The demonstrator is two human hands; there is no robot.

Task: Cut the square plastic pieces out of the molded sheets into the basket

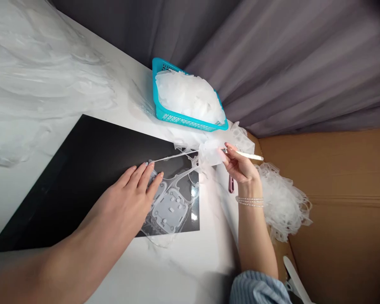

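My left hand (129, 198) lies flat, fingers stretched out, on a translucent moulded sheet (170, 210) with rounded-square pieces and small raised knobs. This sheet rests on a black mat (91, 169). My right hand (239, 165) is closed around a slim white pen-like tool (249, 156); its working end is hard to make out. At its fingertips is a frosted translucent flap (210, 153), and whether the fingers also grip it I cannot tell. Thin strips of the sheet (177, 156) stretch taut between the two hands.
A turquoise basket (190, 122) heaped with frosted white pieces (190, 95) stands behind the mat. Translucent scraps (285, 202) pile beside a cardboard wall (335, 202) on the right. A small pink object (231, 185) lies near my right wrist. Clear plastic sheets (44, 80) cover the left; grey curtain (288, 63) hangs behind.
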